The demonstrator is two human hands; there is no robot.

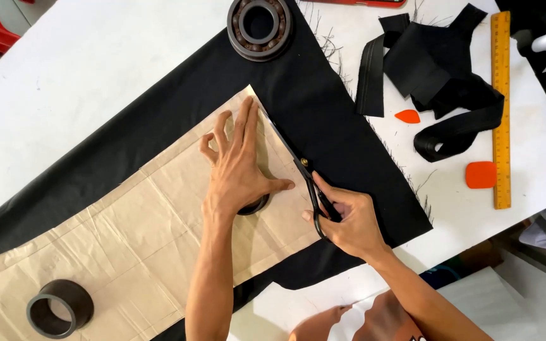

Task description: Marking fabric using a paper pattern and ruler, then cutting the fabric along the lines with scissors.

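A: What's nearest?

B: A dark ring (59, 308) sits on the paper pattern (127, 233), weighing it down. Further up, the right hand (349, 221) is closed on the scissors (308, 183), fingers through the loops.

A: And the left?

B: The left hand (238, 167) lies flat and spread on the pattern, gripping nothing. Another ring (257, 205) seems to sit under its palm, mostly hidden.

A: Which step, would you say?

B: Cutting the black cloth (323, 107) along the pattern's right edge, I judge; the blades point toward its top corner. The next move calls for steady pressure and a line tight against the paper.

A: Beyond that?

B: A bearing (260, 28) rests on the cloth; scraps (437, 82), orange chalk (480, 175) and a ruler (502, 107) lie on the table (96, 57).
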